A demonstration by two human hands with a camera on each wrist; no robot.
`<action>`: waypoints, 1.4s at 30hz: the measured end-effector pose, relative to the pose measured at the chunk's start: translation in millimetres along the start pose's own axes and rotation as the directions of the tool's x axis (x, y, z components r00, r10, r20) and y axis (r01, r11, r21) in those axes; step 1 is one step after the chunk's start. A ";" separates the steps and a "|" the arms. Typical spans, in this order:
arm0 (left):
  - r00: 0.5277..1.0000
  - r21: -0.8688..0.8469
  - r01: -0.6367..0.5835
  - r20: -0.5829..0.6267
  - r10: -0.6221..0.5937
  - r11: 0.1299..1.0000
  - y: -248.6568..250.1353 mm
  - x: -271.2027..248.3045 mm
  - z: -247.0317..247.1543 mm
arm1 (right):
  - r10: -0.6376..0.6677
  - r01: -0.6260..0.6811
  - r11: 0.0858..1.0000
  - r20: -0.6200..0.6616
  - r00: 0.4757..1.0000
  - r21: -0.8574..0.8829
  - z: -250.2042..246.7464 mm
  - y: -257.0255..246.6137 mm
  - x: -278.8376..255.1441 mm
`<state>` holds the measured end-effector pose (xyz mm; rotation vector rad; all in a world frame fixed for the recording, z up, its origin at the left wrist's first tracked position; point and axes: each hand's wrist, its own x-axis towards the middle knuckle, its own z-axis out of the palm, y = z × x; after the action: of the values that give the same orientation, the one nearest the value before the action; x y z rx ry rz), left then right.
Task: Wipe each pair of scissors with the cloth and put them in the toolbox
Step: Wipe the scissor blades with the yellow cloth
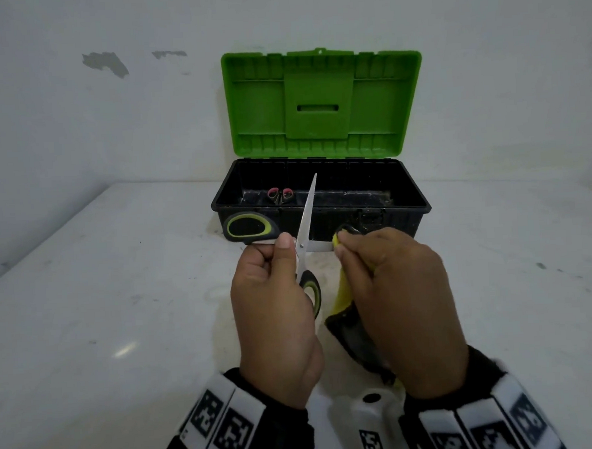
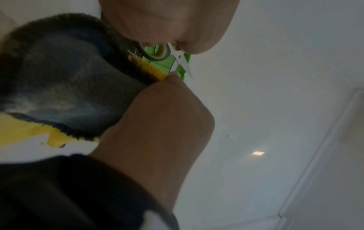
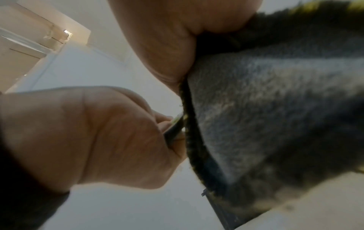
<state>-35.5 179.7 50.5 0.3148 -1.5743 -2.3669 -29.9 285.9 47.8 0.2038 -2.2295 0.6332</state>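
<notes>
Scissors (image 1: 304, 237), blades spread wide, held above the tabletop (image 1: 104, 320) before the open toolbox (image 1: 321, 202): left hand (image 1: 275, 314) grips a handle, thumb raised; right hand (image 1: 398, 298) pinches the cloth (image 1: 343, 297) over one blade.

Both hands are raised side by side, fingers curled: the left hand (image 1: 275, 314) gripping, the right hand (image 1: 394, 294) pinching.

Open scissors in your grip, cloth on one blade

You hold the green-and-black-handled scissors (image 1: 304, 254) spread wide; your yellow-and-grey cloth (image 1: 343, 294) wraps the sideways blade. Behind stands the black toolbox (image 1: 321, 202), green lid up, pink-handled scissors (image 1: 280, 195) lying inside.
</notes>
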 end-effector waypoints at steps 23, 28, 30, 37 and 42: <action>0.996 -0.112 -0.084 -0.035 0.081 0.990 15.7 43.3 25.2 | 0.053 -0.060 0.981 0.039 0.998 0.184 -11.3 0.4 54.9; 0.994 -0.096 -0.111 0.003 0.112 0.989 13.9 40.0 24.8 | -0.063 0.063 0.998 -0.014 0.998 -0.028 5.0 7.2 54.6; 0.995 -0.090 -0.100 -0.003 0.100 0.991 13.4 37.9 23.2 | -0.027 0.027 0.998 -0.005 1.000 -0.055 5.7 15.1 51.8; 0.997 -0.055 -0.071 0.036 0.073 0.996 11.0 30.6 22.7 | -0.205 0.204 0.979 -0.057 0.977 -0.016 9.6 -11.0 46.2; 0.997 -0.041 -0.062 0.033 0.064 0.997 13.2 32.7 17.8 | -0.269 0.267 0.962 -0.041 0.962 -0.053 10.5 -9.4 38.5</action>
<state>-70.5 178.8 68.7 0.2141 -1.5267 -2.3641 -59.6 274.7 73.8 0.4540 -2.1188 0.4335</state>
